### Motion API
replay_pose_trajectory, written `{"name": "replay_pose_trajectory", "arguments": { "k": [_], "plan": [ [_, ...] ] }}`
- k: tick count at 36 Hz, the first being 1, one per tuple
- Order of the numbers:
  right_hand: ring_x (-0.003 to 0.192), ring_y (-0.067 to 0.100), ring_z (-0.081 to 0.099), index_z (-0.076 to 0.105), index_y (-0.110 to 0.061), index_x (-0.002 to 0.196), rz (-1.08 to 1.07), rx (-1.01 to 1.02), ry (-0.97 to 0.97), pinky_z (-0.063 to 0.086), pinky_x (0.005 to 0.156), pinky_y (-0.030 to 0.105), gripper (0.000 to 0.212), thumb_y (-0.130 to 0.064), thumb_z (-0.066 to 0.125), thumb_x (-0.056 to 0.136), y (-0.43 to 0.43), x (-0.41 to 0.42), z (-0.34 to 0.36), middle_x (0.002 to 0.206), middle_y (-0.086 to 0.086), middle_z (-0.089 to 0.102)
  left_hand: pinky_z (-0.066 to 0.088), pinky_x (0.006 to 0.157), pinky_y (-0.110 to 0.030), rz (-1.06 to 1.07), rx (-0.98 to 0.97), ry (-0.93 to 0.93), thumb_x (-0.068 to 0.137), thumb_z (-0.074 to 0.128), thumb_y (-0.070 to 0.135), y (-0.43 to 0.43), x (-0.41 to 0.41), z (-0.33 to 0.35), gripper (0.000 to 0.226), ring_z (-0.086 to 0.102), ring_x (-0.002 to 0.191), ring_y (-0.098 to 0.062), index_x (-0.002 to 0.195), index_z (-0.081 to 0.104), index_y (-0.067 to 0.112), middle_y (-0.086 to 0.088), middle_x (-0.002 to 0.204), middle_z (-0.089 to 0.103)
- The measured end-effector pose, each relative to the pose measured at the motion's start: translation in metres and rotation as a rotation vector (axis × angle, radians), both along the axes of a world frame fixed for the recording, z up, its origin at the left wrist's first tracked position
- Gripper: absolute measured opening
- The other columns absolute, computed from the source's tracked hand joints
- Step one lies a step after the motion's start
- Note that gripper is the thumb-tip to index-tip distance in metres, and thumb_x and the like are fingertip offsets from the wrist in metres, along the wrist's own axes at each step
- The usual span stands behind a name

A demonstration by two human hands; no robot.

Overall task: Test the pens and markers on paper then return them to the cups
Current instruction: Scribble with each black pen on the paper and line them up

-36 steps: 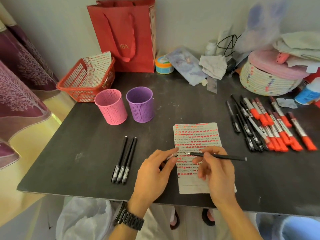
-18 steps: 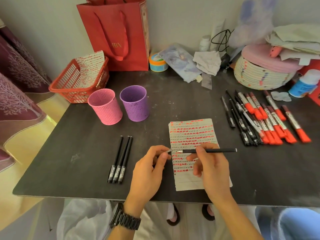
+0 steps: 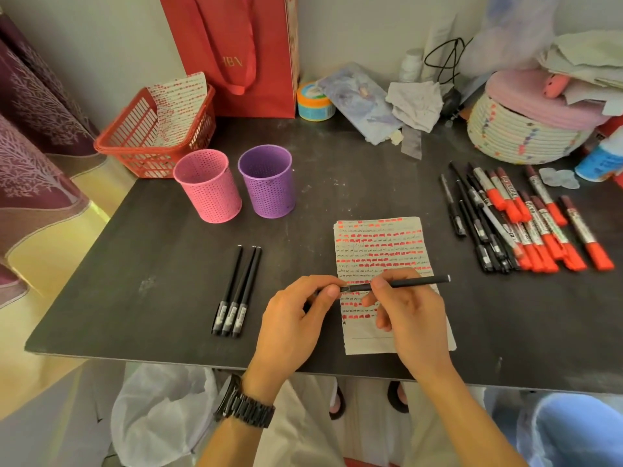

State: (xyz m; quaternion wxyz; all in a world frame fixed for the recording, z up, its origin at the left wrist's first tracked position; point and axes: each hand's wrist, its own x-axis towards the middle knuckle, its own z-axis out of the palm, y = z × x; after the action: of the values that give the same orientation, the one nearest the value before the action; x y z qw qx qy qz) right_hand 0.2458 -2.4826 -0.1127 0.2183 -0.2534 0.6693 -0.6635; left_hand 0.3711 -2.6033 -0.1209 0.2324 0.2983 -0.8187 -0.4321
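My right hand (image 3: 409, 310) pinches a thin black pen (image 3: 414, 282) that lies level over the marked paper (image 3: 377, 244). My left hand (image 3: 295, 318) pinches the pen's cap at the pen's left end, so the two meet at the tip. Three capped black pens (image 3: 237, 291) lie side by side left of the paper. A pink cup (image 3: 207, 185) and a purple cup (image 3: 266, 180) stand behind them, nothing showing above their rims. Several black pens (image 3: 472, 224) and red-capped markers (image 3: 546, 227) lie at the right.
A red basket (image 3: 151, 143) holding a marked sheet sits at the back left beside a red paper bag (image 3: 236, 52). A woven lidded basket (image 3: 519, 129), a small tub, cloths and a bottle crowd the back right. The dark table's front edge (image 3: 168, 353) runs just below my wrists.
My hands have come together: the cap in my left hand has moved onto the tip of the pen held by my right hand. The camera has tilted a little.
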Motion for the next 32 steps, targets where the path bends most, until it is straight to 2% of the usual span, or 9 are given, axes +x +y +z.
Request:
{"name": "replay_pose_trajectory", "arguments": {
  "k": [6,12,16,19,23,28,30,32],
  "plan": [
    [0.059,0.003,0.065,0.073,-0.026,0.094,0.043,0.038,0.043,0.049,0.053,0.014,0.019,-0.041,0.066,0.085,0.000,0.001,0.001,0.078,-0.007,0.076,0.052,0.074,-0.025,-0.004,0.032,0.008,0.087,0.043,0.064,0.001,0.000,0.004,0.023,0.064,0.089,-0.009,0.100,0.061,0.059,0.029,0.102,0.066],
    [0.067,0.002,0.068,0.075,-0.027,0.105,0.082,0.100,0.073,0.051,0.054,0.015,0.029,-0.047,0.068,0.085,0.000,-0.001,-0.001,0.083,-0.012,0.077,0.053,0.076,-0.020,-0.006,0.123,0.045,0.089,0.055,0.050,-0.002,0.002,0.006,0.022,0.067,0.090,-0.009,0.105,0.071,0.045,0.026,0.098,0.071],
    [0.072,0.003,0.071,0.074,-0.037,0.100,0.120,0.087,0.092,0.050,0.053,0.013,0.015,-0.042,0.068,0.087,0.000,0.000,-0.001,0.082,-0.014,0.077,0.051,0.076,-0.013,-0.014,0.178,0.068,0.092,0.061,0.040,-0.003,0.003,0.006,0.024,0.069,0.090,-0.004,0.107,0.077,0.031,0.024,0.095,0.073],
    [0.068,0.002,0.070,0.074,-0.032,0.104,0.132,0.085,0.105,0.051,0.056,0.013,0.018,-0.038,0.068,0.088,0.002,0.001,-0.002,0.084,-0.013,0.077,0.051,0.078,-0.013,-0.025,0.192,0.084,0.091,0.061,0.040,-0.003,0.004,0.007,0.028,0.070,0.091,-0.001,0.108,0.078,0.026,0.021,0.096,0.074],
    [0.065,0.002,0.068,0.074,-0.022,0.110,0.146,0.096,0.093,0.051,0.058,0.014,0.028,-0.039,0.068,0.087,0.001,-0.001,-0.005,0.084,-0.010,0.077,0.055,0.080,-0.018,-0.030,0.212,0.088,0.089,0.060,0.044,-0.004,0.006,0.006,0.033,0.070,0.093,-0.001,0.109,0.078,0.025,0.019,0.100,0.075],
    [0.067,0.005,0.070,0.074,-0.027,0.105,0.113,0.093,0.122,0.053,0.058,0.016,0.027,-0.044,0.068,0.086,0.001,-0.001,-0.005,0.080,-0.010,0.077,0.052,0.079,-0.012,-0.025,0.225,0.110,0.088,0.059,0.047,-0.001,0.007,0.007,0.033,0.069,0.095,0.001,0.109,0.076,0.029,0.022,0.100,0.074],
    [0.072,0.009,0.072,0.072,-0.033,0.101,0.086,0.092,0.146,0.055,0.060,0.022,0.023,-0.051,0.068,0.088,0.000,0.001,-0.005,0.082,-0.011,0.077,0.052,0.076,-0.013,0.008,0.228,0.132,0.088,0.060,0.048,0.000,0.007,0.009,0.030,0.069,0.090,-0.001,0.107,0.076,0.031,0.020,0.097,0.075],
    [0.077,0.012,0.073,0.069,-0.037,0.097,0.076,0.096,0.191,0.057,0.064,0.026,0.024,-0.059,0.066,0.088,-0.001,0.003,-0.005,0.084,-0.011,0.076,0.051,0.068,-0.014,0.079,0.227,0.161,0.087,0.059,0.047,0.001,0.008,0.013,0.025,0.066,0.076,-0.002,0.104,0.074,0.038,0.019,0.092,0.075]
  ]
}}
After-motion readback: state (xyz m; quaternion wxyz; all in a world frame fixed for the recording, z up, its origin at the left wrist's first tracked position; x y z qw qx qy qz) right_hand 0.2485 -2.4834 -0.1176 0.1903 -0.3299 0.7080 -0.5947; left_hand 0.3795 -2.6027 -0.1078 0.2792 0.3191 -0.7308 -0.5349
